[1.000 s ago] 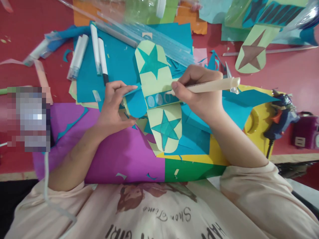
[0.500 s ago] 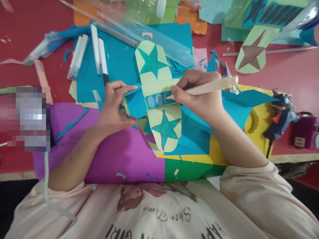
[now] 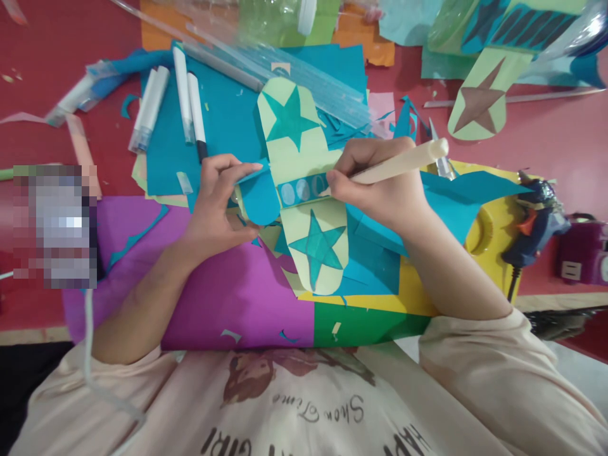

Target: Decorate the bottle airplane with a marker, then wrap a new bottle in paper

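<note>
A pale yellow paper airplane cutout (image 3: 294, 158) lies in the middle, with a teal star on each wing and a blue strip of pale circles (image 3: 303, 189) across its body. My right hand (image 3: 380, 180) grips a cream marker pen (image 3: 403, 161), its tip down at the right-hand circle of the strip. My left hand (image 3: 218, 202) is closed on the cutout's rounded blue end (image 3: 260, 196), fingers on top and thumb below. Part of the cutout's right side is hidden behind my right hand.
White markers (image 3: 183, 95) lie on blue paper at the upper left. A pixelated object (image 3: 61, 225) is at the left. A blue glue gun (image 3: 534, 228) rests at the right near a yellow piece (image 3: 494, 272). Another cutout with a brown star (image 3: 482, 98) lies upper right.
The marker's back end has dipped slightly and swung a little left as my right hand shifts over the right-hand circle. The lower wing has moved slightly; my left hand stays put.
</note>
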Action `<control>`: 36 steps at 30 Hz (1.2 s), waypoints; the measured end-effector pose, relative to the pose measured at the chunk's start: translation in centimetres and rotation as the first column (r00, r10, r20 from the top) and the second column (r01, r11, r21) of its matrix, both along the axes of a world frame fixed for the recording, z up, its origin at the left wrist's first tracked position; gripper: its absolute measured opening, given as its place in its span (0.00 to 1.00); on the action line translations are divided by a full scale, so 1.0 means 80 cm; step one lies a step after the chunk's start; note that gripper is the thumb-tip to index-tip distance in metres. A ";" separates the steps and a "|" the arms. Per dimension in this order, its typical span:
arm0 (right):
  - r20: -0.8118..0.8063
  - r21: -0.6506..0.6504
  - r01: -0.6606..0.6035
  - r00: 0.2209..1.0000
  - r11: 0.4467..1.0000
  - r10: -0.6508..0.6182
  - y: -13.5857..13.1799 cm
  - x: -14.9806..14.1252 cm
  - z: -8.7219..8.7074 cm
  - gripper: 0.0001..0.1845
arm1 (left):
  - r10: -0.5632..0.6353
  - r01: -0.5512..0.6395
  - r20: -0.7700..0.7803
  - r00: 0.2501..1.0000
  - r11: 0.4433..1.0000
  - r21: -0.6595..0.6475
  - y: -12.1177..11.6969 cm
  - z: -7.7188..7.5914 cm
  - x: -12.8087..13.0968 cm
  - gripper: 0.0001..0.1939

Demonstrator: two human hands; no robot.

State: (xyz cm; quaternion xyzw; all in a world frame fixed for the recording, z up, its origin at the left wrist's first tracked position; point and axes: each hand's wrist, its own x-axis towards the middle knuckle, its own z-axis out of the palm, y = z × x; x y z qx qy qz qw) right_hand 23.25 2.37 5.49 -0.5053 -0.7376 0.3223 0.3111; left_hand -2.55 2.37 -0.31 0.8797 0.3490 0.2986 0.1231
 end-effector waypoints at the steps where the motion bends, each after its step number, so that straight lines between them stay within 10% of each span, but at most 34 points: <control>1: -0.005 -0.002 0.003 1.000 1.000 -0.003 0.000 0.000 0.000 0.16 | 0.003 -0.003 -0.005 1.000 1.000 -0.001 0.000 0.000 0.000 0.32; 36: -0.019 0.023 0.010 1.000 1.000 -0.009 0.000 0.000 -0.001 0.16 | -0.008 0.009 -0.036 0.999 1.000 0.011 0.002 0.001 -0.003 0.32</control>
